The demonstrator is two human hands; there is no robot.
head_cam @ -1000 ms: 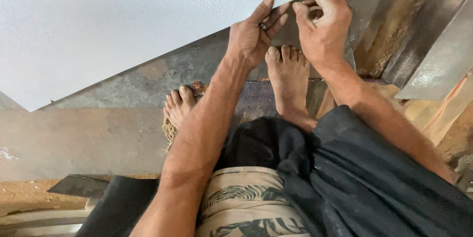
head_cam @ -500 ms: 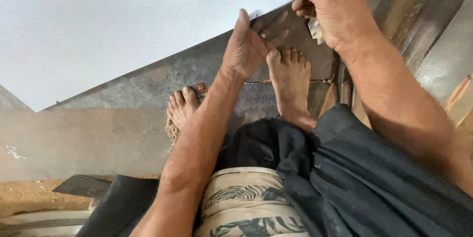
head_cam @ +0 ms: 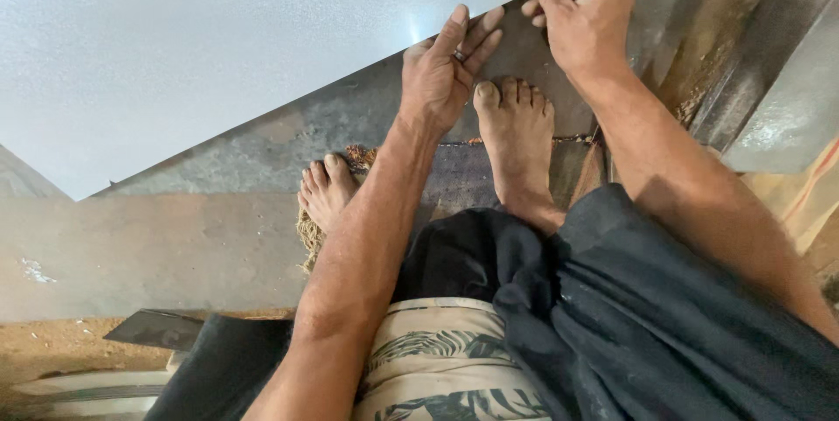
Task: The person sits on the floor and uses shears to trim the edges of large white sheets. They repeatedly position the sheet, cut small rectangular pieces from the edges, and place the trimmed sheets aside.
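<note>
Against sheet's edge [head_cam: 262,54], left hand [head_cam: 441,80] flat, seemingly.

One pale metal sheet [head_cam: 218,45] under two hands: left hand [head_cam: 446,71], right hand [head_cam: 584,10]. One ring [head_cam: 458,55] on the left. Two bare feet just below them.

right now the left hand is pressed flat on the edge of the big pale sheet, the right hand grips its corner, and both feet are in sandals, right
Not quite: the feet are bare, with no sandals. The head view shows the right foot and the left foot with toes uncovered. The rest holds: the left hand lies flat with fingers at the edge of the big pale sheet, and the right hand grips its corner.
</note>
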